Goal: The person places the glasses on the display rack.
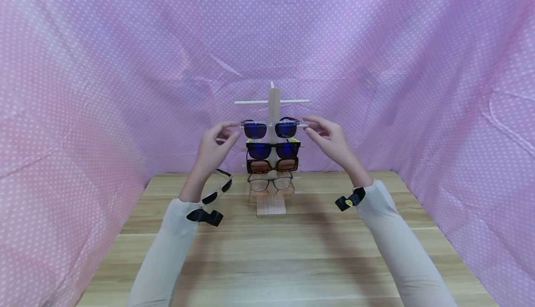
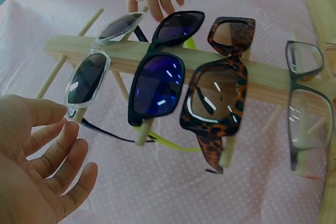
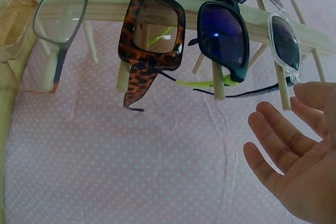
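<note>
On the wooden display stand (image 1: 273, 107), a pair of clear-framed sunglasses (image 1: 255, 130) with dark blue lenses rests across the second pair of pegs from the top. My left hand (image 1: 215, 146) is at its left corner, fingertips right at the frame, the other fingers loosely bent in the left wrist view. At the opposite corner is my right hand (image 1: 328, 142), its fingers spread and relaxed beside the peg end (image 3: 283, 90). Below hang black sunglasses (image 1: 259, 150) with yellow-green temples, then tortoiseshell sunglasses (image 1: 259, 166) and grey-framed glasses (image 1: 260, 185).
A bare peg (image 1: 251, 102) crosses the top of the stand. Pale orange-tinted glasses (image 1: 285, 193) hang lowest. White-framed sunglasses (image 1: 210, 198) lie on the wooden table (image 1: 267, 260), partly behind my left forearm. Pink dotted cloth (image 1: 267, 28) surrounds the back and sides.
</note>
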{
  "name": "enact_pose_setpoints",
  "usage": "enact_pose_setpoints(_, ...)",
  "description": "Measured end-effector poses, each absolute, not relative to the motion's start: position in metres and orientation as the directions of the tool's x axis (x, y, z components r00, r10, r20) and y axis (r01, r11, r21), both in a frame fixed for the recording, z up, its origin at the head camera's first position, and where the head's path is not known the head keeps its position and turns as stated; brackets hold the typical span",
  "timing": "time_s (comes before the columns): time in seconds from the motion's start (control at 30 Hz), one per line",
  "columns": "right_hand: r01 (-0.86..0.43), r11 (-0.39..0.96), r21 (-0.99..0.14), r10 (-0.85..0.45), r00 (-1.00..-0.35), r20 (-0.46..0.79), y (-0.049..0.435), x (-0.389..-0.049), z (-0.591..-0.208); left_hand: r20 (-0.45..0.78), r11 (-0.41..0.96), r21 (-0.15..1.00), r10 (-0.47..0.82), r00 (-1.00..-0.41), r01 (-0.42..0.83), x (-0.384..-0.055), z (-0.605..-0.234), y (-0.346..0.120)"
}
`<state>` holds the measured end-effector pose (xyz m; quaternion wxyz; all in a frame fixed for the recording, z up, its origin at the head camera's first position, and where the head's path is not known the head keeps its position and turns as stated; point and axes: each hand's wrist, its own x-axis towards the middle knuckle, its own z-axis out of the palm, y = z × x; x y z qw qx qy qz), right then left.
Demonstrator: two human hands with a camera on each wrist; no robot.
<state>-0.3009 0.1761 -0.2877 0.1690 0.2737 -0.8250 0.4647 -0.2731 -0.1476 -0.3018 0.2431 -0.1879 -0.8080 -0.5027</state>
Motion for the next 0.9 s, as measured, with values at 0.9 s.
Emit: enact_pose_setpoints(0.9, -0.516, 0.283, -0.809, -0.226, -0.855, 0.466, 0.201, -0.265, -0.405, 0.486, 0.483, 0.773, -0.033, -0.873, 0.412, -0.234, -0.382, -0.201)
